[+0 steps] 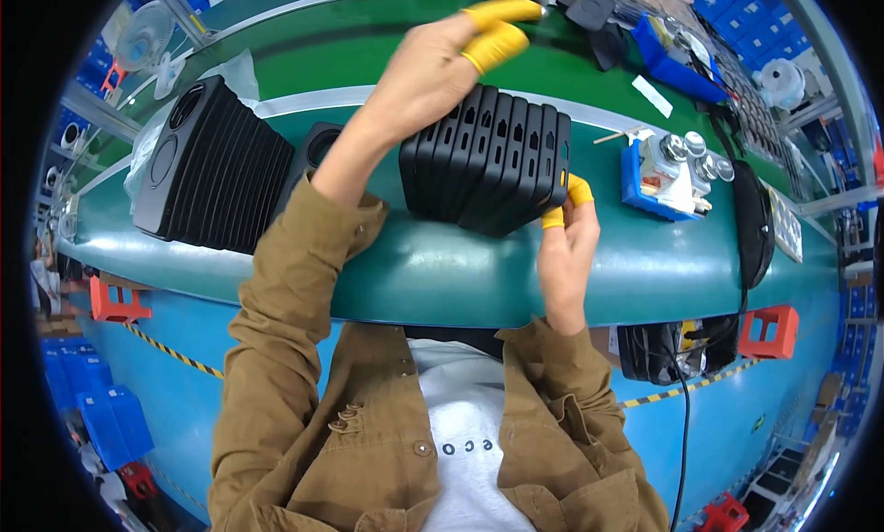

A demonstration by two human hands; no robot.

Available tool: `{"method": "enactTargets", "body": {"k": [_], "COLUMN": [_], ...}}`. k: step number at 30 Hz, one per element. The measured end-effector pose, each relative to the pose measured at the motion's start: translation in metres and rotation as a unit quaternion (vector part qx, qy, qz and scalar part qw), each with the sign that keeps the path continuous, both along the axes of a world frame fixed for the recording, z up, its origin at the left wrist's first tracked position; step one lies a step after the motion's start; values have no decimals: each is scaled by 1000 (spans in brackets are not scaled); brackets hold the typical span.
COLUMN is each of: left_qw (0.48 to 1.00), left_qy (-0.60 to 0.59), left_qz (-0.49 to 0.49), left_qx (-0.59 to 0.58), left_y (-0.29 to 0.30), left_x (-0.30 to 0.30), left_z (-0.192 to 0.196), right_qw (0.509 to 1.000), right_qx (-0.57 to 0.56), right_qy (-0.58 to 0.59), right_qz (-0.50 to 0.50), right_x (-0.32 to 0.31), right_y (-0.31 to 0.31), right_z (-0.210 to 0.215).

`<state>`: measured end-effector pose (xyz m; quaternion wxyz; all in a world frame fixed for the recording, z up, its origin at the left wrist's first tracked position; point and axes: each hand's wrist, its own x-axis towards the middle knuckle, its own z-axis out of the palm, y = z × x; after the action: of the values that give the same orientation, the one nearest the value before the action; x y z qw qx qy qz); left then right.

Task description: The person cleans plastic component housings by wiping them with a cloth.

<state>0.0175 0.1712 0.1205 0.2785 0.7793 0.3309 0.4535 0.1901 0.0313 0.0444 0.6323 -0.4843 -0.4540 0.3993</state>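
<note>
A row of black plastic housings (488, 168) with slot-shaped cut-outs stands on the green worktable (414, 265) in front of me. My right hand (569, 256) grips the near right corner of the endmost housing, with yellow finger cots on the thumb and a finger. Over the far left side of the row reaches my left hand (442, 67), its two yellow-capped fingers stretched out and apart, nothing visible between them. Left of my left forearm stands a longer row of black housings (216, 168) with round openings. Another black part (319, 144) with a round opening is partly hidden behind that forearm.
A blue bin (658, 201) of glass bottles with metal tops stands to the right, near a black pouch (753, 224). Beyond the table runs a green conveyor belt (341, 58), with another blue bin (677, 63) at far right. Red stools (769, 332) stand below the table.
</note>
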Motion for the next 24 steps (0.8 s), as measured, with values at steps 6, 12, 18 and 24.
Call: {"method": "enactTargets", "body": {"k": [6,12,18,24], "left_qw": [958,978,970,923], "left_qy": [45,-6,98,154], "left_qz": [272,124,212,328], "left_qx": [-75,-166,66,127], "left_y": [-44,-82,-139,-142], "left_x": [-41,-45,-15,22], "left_z": [-18,-14,-15,-19], "right_qw": [1000,999,999,995], "right_qx": [-4,21,32,53], "right_qy": [-3,26,6,-73], "right_qz": [-1,10,-24,-46], "right_x": [-3,-1,-20,-24], "right_y": [-6,-15,-26,-33], "right_z": [0,-15,-13,-16]}}
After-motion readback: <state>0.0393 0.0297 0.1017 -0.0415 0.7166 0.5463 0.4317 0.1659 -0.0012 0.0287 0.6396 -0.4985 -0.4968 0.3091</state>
